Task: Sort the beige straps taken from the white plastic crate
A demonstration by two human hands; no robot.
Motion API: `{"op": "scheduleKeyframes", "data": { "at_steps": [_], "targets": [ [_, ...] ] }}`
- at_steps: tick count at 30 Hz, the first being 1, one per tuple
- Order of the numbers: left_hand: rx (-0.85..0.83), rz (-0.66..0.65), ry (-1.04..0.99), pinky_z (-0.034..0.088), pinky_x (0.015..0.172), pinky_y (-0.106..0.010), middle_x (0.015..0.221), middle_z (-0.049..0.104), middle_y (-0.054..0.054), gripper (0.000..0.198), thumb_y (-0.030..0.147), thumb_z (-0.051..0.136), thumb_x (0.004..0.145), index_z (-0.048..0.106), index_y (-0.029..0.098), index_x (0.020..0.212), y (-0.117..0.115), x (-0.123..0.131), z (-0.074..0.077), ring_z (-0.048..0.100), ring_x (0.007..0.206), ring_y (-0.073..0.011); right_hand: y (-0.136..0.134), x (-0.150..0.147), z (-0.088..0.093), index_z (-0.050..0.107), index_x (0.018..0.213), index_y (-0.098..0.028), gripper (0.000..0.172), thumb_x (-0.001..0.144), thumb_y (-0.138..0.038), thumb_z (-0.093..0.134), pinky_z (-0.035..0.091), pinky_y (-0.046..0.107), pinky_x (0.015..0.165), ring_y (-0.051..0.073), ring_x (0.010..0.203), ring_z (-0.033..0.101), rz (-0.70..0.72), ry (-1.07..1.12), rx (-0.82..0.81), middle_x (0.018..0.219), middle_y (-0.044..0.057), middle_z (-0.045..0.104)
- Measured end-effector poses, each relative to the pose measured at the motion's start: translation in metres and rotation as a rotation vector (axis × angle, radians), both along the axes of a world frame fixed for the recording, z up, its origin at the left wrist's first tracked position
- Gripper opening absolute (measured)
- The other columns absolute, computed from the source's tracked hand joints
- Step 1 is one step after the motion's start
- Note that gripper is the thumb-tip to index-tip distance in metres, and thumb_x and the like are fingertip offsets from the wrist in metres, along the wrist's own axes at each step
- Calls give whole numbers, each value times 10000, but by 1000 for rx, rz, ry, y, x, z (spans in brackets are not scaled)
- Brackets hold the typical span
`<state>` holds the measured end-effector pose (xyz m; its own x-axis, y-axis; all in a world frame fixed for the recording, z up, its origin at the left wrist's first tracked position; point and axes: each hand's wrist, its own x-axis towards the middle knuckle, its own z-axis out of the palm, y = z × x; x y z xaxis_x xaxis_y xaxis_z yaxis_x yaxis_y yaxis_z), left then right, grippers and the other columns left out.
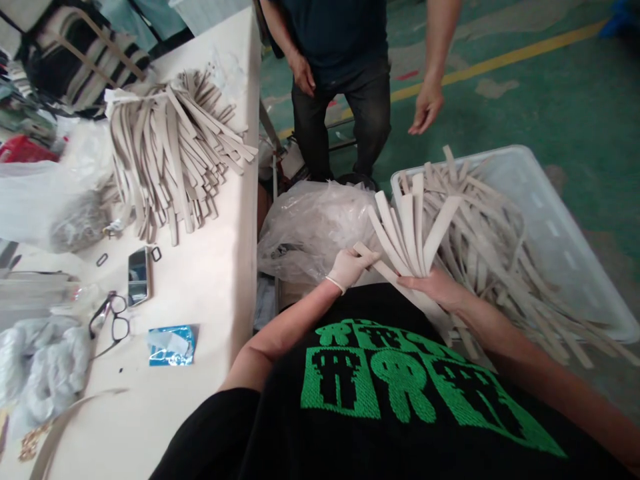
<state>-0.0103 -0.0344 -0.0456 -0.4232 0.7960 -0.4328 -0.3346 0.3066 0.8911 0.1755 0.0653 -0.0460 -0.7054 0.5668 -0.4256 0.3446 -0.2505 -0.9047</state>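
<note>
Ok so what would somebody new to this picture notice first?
Most likely the bright green print across the black shirt, at bottom centre. Just above, pale strips fan up from the right fingers. At upper left, a thick heap of similar strips lies on the white table.

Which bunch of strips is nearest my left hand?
The bunch in your right hand, ends fanned out; the pile on the table and the heap in the tub lie farther off.

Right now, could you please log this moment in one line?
left hand: gloved, pinching one strip | right hand: gripping strip bundle | bin: loose strips | table: strip pile, phone, eyeglasses
</note>
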Motion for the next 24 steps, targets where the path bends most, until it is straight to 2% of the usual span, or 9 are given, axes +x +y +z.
{"op": "scheduleKeyframes", "data": {
  "at_steps": [3, 5, 7, 10, 12, 14, 17, 20, 24],
  "targets": [
    [58, -35, -37, 477, 679, -282, 696, 695, -14, 525, 618, 919, 538, 745, 156, 716, 3, -2, -11, 580, 667, -135, 1, -5, -3, 745, 1007, -188, 443, 627, -379, 870, 465, 466, 1069, 321, 1091, 649, 19, -32, 85, 1091, 111, 744],
    [83, -64, -49, 507, 727, -303, 719, 710, -28, 543, 671, 868, 610, 754, 154, 733, 7, -14, -25, 601, 690, -153, -1, -7, -7, 747, 949, -183, 411, 637, -425, 859, 514, 461, 988, 308, 976, 676, -5, -53, 86, 981, 101, 752],
    [14, -71, 36, 528, 762, -323, 749, 728, -56, 536, 684, 737, 786, 761, 149, 762, 14, -36, -44, 633, 705, -172, -4, -9, -12, 726, 841, -183, 348, 659, -457, 839, 559, 418, 835, 273, 810, 673, -26, -59, 44, 822, 80, 731],
    [-267, -61, 407, 526, 886, -333, 986, 780, -115, 394, 467, 565, 987, 784, 140, 1006, 27, -77, -75, 707, 885, -211, -7, -9, -21, 674, 740, -193, 315, 679, -472, 804, 535, 352, 634, 220, 627, 613, -102, -97, -48, 675, 57, 676],
    [-380, -83, 557, 470, 1019, -349, 1240, 741, -160, 326, 284, 600, 966, 736, 131, 1220, 35, -101, -94, 685, 1118, -253, -7, -8, -28, 657, 728, -194, 320, 670, -477, 793, 504, 332, 562, 203, 571, 588, -161, -143, -107, 640, 55, 659],
    [-428, -136, 608, 410, 1098, -354, 1412, 656, -181, 455, 149, 642, 906, 664, 129, 1360, 42, -115, -109, 619, 1271, -281, -6, -6, -34, 654, 739, -192, 326, 659, -475, 795, 499, 325, 540, 206, 564, 598, -188, -167, -150, 638, 61, 665],
    [-509, -247, 651, 395, 1118, -350, 1430, 638, -199, 561, 51, 679, 844, 629, 108, 1400, 46, -122, -127, 595, 1314, -301, -3, -4, -39, 676, 771, -185, 332, 649, -468, 800, 529, 327, 577, 217, 609, 642, -201, -167, -179, 686, 75, 702],
    [-610, -336, 684, 420, 1124, -394, 1317, 689, -193, 419, 111, 703, 879, 679, 74, 1295, 42, -123, -141, 611, 1283, -320, -2, -3, -39, 702, 778, -173, 335, 640, -459, 808, 544, 330, 601, 228, 634, 668, -194, -181, -200, 726, 97, 732],
    [-706, -426, 749, 529, 1053, -505, 1330, 654, -111, 344, 367, 666, 975, 665, 162, 1251, 26, -129, -150, 637, 1210, -270, -2, -5, -38, 716, 785, -172, 328, 633, -451, 796, 544, 328, 609, 235, 645, 678, -177, -187, -209, 742, 105, 743]
  ]
}}
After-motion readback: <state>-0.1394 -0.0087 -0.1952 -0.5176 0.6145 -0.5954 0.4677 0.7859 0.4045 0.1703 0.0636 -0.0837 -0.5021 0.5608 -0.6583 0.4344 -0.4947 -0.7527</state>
